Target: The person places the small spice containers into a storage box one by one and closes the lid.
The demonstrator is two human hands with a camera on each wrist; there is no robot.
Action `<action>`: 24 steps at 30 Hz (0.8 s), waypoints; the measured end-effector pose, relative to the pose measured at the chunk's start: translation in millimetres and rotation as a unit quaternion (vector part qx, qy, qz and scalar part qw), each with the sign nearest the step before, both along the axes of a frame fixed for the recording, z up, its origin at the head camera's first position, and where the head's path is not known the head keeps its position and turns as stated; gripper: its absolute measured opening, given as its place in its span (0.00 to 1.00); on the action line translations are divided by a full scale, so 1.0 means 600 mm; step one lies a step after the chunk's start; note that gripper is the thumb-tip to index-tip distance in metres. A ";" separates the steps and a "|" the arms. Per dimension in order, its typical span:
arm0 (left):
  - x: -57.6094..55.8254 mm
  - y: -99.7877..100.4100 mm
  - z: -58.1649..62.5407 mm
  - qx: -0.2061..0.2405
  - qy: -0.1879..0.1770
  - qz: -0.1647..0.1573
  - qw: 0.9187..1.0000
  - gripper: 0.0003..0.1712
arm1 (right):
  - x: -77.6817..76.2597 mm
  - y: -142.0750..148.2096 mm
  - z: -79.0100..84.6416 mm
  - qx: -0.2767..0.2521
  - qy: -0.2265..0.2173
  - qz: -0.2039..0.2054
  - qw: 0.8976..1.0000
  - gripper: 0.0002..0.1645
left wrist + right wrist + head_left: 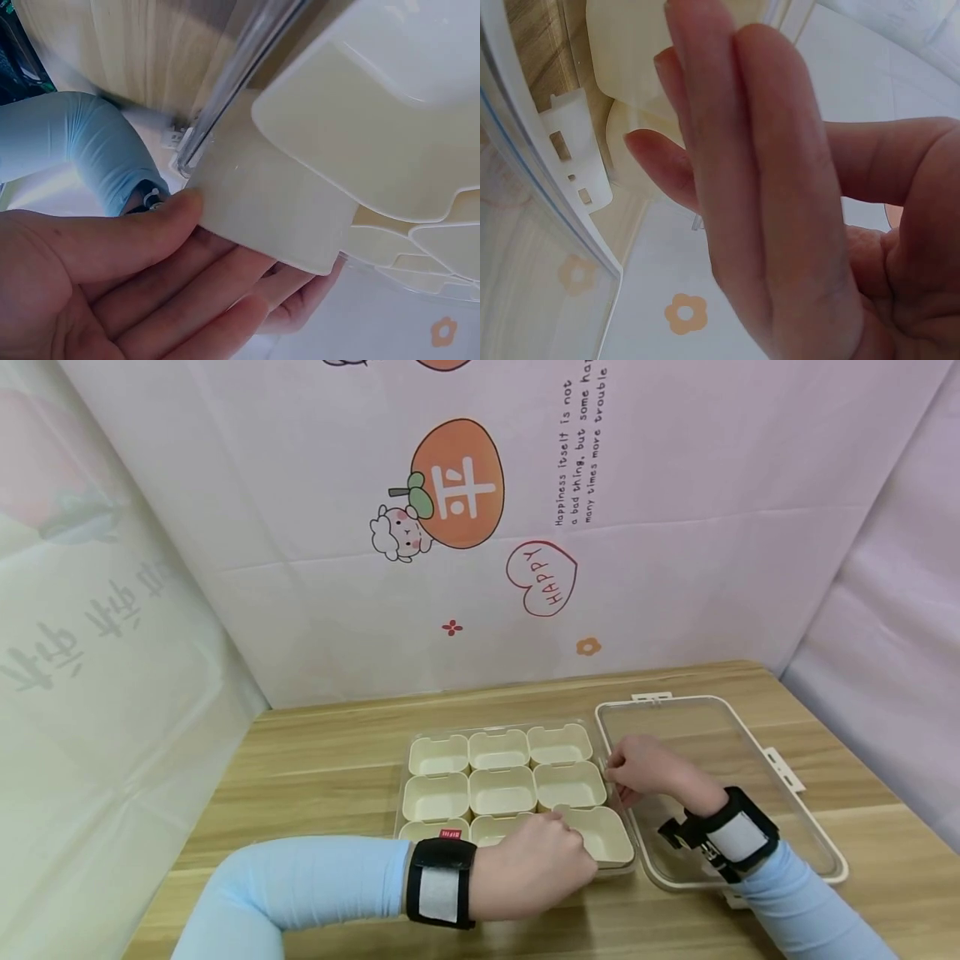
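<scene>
A clear box (401, 806) holds several cream bins (502, 791) in rows. At its front right corner, my left hand (534, 868) pinches a cream bin (603, 837), which sits slightly higher than those around it. The left wrist view shows the thumb (176, 214) against that bin's wall (270, 202), with the fingers partly hidden behind it. By the box's right side is my right hand (656, 768), fingertips near or on the clear edge. Its fingers (720, 150) look fairly straight and close together in the right wrist view, and I see nothing held.
A clear lid with a white frame (738, 727) lies to the right of the box, under the right forearm. White clips (784, 768) stick out from its sides. The wooden table (315, 760) meets a printed cloth backdrop (337, 635) at the back.
</scene>
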State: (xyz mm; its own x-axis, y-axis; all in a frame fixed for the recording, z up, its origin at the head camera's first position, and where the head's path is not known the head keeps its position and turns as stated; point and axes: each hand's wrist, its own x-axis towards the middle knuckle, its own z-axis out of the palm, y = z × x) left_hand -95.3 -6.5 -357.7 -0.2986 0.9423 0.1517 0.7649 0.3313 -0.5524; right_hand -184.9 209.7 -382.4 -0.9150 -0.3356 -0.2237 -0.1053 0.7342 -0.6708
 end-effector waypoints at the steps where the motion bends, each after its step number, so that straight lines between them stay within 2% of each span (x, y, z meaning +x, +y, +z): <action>1: -0.001 0.000 -0.001 -0.002 -0.006 0.003 1.000 0.15 | -0.001 0.000 0.000 0.002 0.000 0.000 1.000 0.12; 11: -0.008 0.005 -0.004 -0.023 -0.058 0.035 0.997 0.11 | -0.001 0.000 -0.001 -0.004 0.004 0.009 1.000 0.12; 16: -0.010 0.007 -0.005 -0.029 -0.082 0.040 0.995 0.11 | -0.003 0.001 -0.001 -0.006 0.000 0.004 1.000 0.12; 24: -0.010 0.005 -0.008 -0.034 -0.094 0.048 0.994 0.11 | -0.001 0.002 -0.002 -0.012 0.001 0.009 1.000 0.11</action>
